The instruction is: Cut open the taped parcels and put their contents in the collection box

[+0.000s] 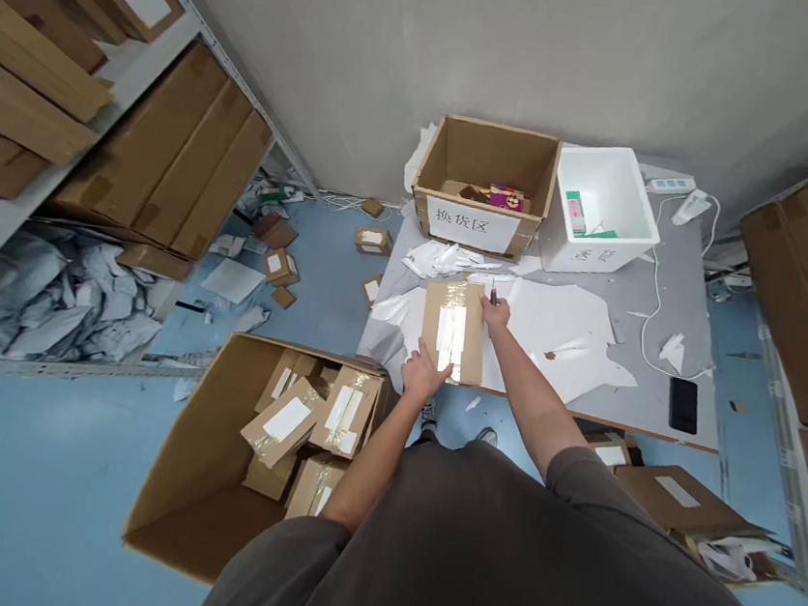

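A taped cardboard box (471,335) with a white label lies at the front edge of the table, its near end reaching slightly past the edge. My left hand (424,373) grips its lower left corner, thumb on top near the label. At the upper right corner, my right hand (496,314) is closed around a slim tool (493,297) with a dark and red handle and a thin metal tip pointing away from me. The fingers of that hand also touch the box's side. White paper (556,311) spreads over the table beneath and beside the box.
An open carton (467,226) and a white foam bin (584,256) stand at the table's back. A phone (683,405) lies front right, near a white cable (657,293). Left of me, a large carton (173,471) holds several taped boxes. Loaded shelves (146,69) flank the left side.
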The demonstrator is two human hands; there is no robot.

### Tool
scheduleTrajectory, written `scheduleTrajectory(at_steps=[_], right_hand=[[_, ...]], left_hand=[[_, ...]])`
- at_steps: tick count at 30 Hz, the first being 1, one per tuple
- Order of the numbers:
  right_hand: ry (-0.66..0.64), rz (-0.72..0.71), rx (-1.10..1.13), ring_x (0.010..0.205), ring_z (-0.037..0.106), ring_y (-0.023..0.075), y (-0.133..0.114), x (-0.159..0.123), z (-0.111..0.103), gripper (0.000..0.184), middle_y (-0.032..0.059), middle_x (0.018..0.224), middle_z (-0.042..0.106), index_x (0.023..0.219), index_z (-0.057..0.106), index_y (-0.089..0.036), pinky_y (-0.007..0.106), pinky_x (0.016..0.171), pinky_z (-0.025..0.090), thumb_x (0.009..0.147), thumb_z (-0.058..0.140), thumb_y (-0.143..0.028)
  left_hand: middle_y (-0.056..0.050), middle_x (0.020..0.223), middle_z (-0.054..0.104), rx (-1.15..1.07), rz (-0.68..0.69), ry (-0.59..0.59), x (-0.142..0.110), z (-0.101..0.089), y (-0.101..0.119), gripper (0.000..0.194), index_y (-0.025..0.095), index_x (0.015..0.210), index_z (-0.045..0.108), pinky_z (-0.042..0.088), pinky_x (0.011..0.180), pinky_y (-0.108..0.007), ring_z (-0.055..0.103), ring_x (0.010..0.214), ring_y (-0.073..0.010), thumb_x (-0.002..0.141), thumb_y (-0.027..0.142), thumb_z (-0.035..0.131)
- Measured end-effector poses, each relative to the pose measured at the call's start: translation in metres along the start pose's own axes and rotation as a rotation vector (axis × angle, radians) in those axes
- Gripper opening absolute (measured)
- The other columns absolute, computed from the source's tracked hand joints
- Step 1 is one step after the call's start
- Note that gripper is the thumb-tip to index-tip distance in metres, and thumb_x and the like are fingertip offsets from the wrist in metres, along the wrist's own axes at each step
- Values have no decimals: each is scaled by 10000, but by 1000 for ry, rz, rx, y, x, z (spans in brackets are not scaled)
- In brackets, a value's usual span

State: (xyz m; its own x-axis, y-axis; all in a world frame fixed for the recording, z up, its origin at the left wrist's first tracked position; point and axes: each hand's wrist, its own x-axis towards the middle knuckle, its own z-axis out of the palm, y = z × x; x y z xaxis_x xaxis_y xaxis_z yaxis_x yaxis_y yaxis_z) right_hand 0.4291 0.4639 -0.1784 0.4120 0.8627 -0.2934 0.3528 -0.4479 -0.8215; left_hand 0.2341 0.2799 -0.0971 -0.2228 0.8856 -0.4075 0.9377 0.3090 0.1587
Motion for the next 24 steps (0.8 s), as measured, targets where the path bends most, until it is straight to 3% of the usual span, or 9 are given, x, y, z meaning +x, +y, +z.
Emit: scheduleTrajectory(at_steps=[4,8,11,20,24], right_hand=[[-69,5,-31,849,660,256,4,-41,-20,475,16,851,701,875,497,-283,332,771,482,703,795,-610],[-92,-44,-51,809,643,246,38,-110,-43,561,1,879,698,894,496,-286,337,753,471,623,827,-649],[-102,46,-33,806,651,243,57,-146,-47,543,0,856,697,849,485,-286,338,761,489,620,822,-645],[-107,85,-22,826,684,231,54,-151,-47,500,-15,848,717,868,488,-293,333,790,535,653,826,-593],[-121,59,-37,829,682,237,56,-147,-54,517,1,846,722,859,475,-293,328,762,528,658,835,-605]], left_hand=[[-272,1537,546,-33,17,40,-5,3,12,1034,66,1701,292,535,1038,-448,630,1308,-410,919,651,633],[-287,1480,564,-52,23,19,4,-6,19,1004,22,1674,323,551,1028,-409,657,1284,-392,885,525,689],[-302,1460,579,-68,18,-48,13,-11,23,1045,7,1665,312,562,1005,-396,705,1224,-378,830,468,736],[-327,1488,596,-11,103,-105,15,-13,20,971,39,1673,293,545,1021,-438,700,1264,-404,898,494,660],[-323,1664,426,6,188,-99,12,-13,7,836,113,1680,318,541,1042,-460,674,1306,-397,999,526,574]])
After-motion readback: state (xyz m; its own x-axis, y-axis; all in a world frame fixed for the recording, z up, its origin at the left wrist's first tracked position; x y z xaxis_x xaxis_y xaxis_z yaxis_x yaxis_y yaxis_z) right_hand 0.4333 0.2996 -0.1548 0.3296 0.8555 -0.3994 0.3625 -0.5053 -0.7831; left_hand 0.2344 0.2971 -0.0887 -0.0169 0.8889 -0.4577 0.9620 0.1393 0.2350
